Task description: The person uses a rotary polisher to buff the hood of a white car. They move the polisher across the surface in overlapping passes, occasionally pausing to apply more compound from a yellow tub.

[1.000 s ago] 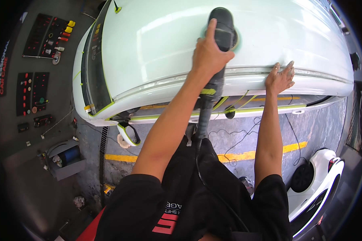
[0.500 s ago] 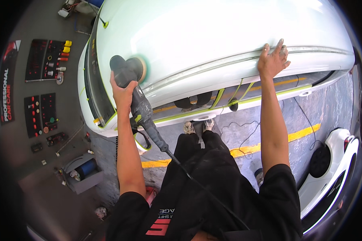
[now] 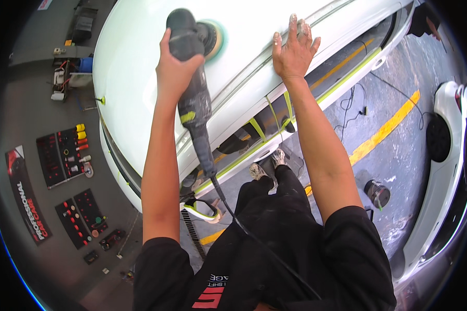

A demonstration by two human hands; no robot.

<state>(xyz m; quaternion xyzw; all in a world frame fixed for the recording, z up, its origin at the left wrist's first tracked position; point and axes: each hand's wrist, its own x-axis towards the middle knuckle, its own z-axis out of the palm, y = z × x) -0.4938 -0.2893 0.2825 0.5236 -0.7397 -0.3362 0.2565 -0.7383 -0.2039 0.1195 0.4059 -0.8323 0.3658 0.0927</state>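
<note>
Two hands up | your left hand (image 3: 174, 70) clenches polisher (image 3: 192, 57) one-handed | right hand (image 3: 294, 49) flat, grasping nothing, on car roof (image 3: 140, 62) | cord (image 3: 244, 230) may drag across paint, scuffing it

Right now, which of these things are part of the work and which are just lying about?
In use: polisher in left hand; white car roof; right hand flat on it.

Lying about: black can, tool boards, second white car.

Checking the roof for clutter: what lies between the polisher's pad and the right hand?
Only bare white car roof lies between the polisher's pad and the right hand, in the head view.
</note>
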